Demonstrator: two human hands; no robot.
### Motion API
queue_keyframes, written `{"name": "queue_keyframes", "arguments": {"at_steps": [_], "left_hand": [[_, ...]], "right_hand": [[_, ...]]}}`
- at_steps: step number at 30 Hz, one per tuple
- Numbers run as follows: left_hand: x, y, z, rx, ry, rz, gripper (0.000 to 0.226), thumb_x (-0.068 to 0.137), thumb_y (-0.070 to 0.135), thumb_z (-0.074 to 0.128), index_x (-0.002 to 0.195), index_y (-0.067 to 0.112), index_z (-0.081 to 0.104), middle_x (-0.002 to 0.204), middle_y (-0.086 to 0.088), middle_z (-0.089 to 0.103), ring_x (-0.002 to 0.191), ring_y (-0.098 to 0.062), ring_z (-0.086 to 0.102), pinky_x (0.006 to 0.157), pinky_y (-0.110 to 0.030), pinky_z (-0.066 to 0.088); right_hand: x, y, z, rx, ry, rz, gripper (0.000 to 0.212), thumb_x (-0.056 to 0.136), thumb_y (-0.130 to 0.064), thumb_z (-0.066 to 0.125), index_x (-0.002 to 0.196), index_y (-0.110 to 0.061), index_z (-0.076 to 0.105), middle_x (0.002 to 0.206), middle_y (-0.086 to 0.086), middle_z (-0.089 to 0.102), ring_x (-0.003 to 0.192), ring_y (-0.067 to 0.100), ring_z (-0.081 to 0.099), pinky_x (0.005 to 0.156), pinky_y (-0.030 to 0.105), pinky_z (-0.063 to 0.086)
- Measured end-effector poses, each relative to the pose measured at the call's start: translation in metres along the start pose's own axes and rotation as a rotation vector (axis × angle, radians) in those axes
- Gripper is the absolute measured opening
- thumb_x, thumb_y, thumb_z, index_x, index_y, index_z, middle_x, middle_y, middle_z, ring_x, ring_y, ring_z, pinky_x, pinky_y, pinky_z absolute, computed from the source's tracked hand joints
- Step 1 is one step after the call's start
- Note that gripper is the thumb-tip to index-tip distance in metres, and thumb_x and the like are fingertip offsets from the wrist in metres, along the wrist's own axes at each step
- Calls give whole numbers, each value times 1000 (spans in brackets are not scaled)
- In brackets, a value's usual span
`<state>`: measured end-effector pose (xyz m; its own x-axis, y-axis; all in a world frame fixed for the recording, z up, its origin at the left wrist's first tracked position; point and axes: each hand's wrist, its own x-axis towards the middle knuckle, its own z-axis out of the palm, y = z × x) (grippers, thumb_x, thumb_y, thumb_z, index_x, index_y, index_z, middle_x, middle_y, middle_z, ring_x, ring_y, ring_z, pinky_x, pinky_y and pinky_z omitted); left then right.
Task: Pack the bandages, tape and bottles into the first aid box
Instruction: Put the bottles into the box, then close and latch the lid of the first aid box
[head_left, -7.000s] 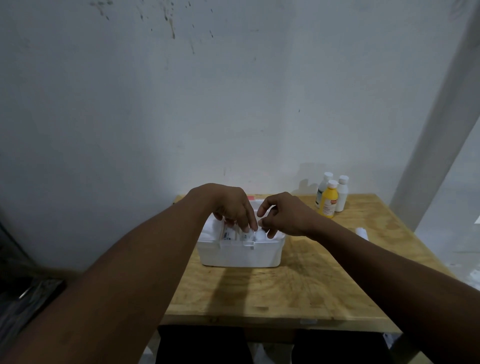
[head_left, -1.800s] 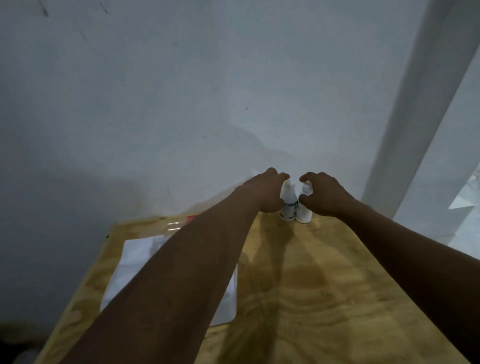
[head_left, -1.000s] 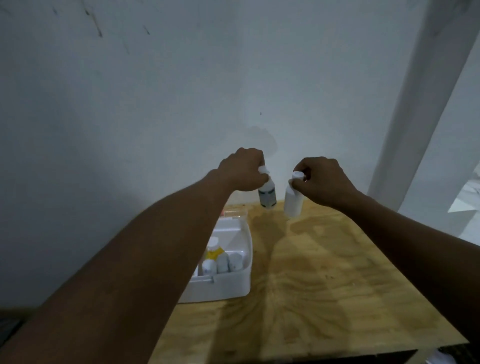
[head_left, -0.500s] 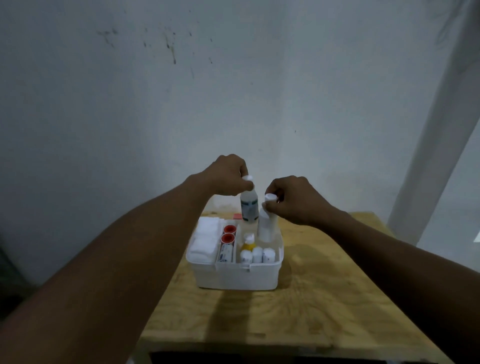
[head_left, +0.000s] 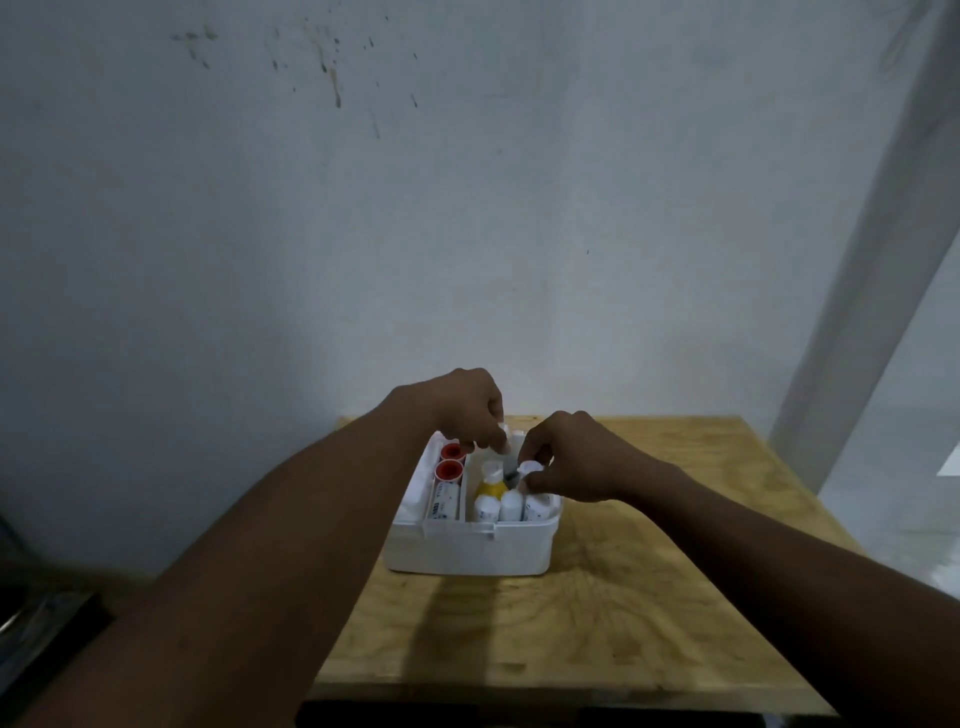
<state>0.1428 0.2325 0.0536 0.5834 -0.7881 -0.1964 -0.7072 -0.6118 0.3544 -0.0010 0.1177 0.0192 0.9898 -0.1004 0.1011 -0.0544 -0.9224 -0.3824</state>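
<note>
The white first aid box (head_left: 470, 551) stands open on the wooden table (head_left: 597, 623). Inside, two red-capped containers (head_left: 450, 461) sit at the left, a yellow bottle (head_left: 491, 480) in the middle, and small white bottles (head_left: 511, 505) along the front. My left hand (head_left: 465, 408) is shut on the cap of a white bottle (head_left: 503, 431), lowered into the back of the box. My right hand (head_left: 574, 457) grips the cap of a second white bottle (head_left: 529, 470), lowered into the right side. Both bottle bodies are mostly hidden.
A grey-white wall (head_left: 415, 234) rises right behind the table. A pale post (head_left: 872, 260) slants up at the right. A dark object (head_left: 31, 634) lies low at the left, beyond the table's edge.
Both hands have carried the two white bottles from the table's back corner over to the box and moved them down into it. They hung above the box half a second ago.
</note>
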Motion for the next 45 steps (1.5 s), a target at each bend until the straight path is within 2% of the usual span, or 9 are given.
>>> {"name": "queue_keyframes", "arguments": {"at_steps": [6, 12, 20, 24, 27, 35, 39, 42, 45], "left_hand": [[4, 4, 8, 26, -85, -14, 34, 77, 31, 85, 103, 13, 74, 87, -1, 73, 70, -14, 70, 68, -29, 58], [2, 11, -3, -32, -156, -54, 29, 88, 26, 70, 113, 11, 72, 106, -3, 74, 96, -22, 71, 83, -36, 58], [3, -35, -25, -72, 183, -160, 23, 81, 23, 63, 94, 5, 71, 100, -9, 69, 88, -26, 63, 78, -35, 54], [0, -68, -14, -115, 277, -301, 48, 88, 45, 65, 105, 0, 65, 110, -21, 67, 101, -31, 64, 69, -29, 45], [-3, -84, -3, -201, 266, -410, 74, 90, 58, 59, 127, -5, 56, 131, -23, 61, 118, -37, 59, 86, -35, 48], [-7, -94, 9, -452, 181, -505, 72, 92, 67, 47, 127, 4, 52, 111, -14, 59, 82, -26, 61, 85, -41, 54], [-9, -96, 8, -512, 226, -495, 68, 92, 66, 49, 123, 6, 51, 110, -12, 60, 83, -24, 61, 84, -40, 54], [-11, -96, 6, -563, 258, -479, 63, 92, 63, 51, 120, 7, 52, 108, -9, 59, 85, -23, 60, 88, -42, 53], [-14, -95, 3, -629, 275, -463, 63, 92, 64, 51, 120, 7, 52, 113, -10, 61, 92, -25, 61, 92, -44, 51]], "right_hand": [[1, 4, -1, 54, -31, 20, 21, 83, -24, 70, 98, -12, 79, 94, 1, 77, 84, 17, 70, 79, 39, 59], [0, 11, -10, 150, 27, 82, 20, 86, -21, 62, 90, -14, 80, 84, -4, 77, 78, 14, 71, 69, 28, 58], [22, 27, -18, 383, 258, 349, 24, 89, -25, 60, 93, -4, 71, 87, 10, 70, 76, 17, 61, 59, 26, 48], [37, 29, 0, 504, 158, 540, 36, 90, -32, 60, 103, 2, 64, 86, 13, 62, 76, 24, 58, 62, 34, 53], [44, 31, 19, 599, 75, 670, 39, 90, -38, 57, 105, -2, 60, 96, 13, 63, 84, 28, 61, 70, 36, 54], [59, 31, 32, 765, 155, 739, 24, 89, -17, 58, 101, 3, 61, 96, 20, 66, 75, 30, 63, 58, 32, 53], [59, 33, 30, 769, 182, 744, 9, 88, -8, 59, 83, -1, 58, 84, 17, 63, 70, 28, 62, 59, 33, 54], [59, 33, 28, 774, 209, 711, 20, 86, -3, 59, 69, -6, 48, 74, 13, 51, 62, 25, 52, 53, 28, 49], [57, 32, 26, 784, 234, 695, 10, 85, -3, 59, 76, -5, 53, 81, 17, 50, 69, 26, 52, 55, 30, 50]]}}
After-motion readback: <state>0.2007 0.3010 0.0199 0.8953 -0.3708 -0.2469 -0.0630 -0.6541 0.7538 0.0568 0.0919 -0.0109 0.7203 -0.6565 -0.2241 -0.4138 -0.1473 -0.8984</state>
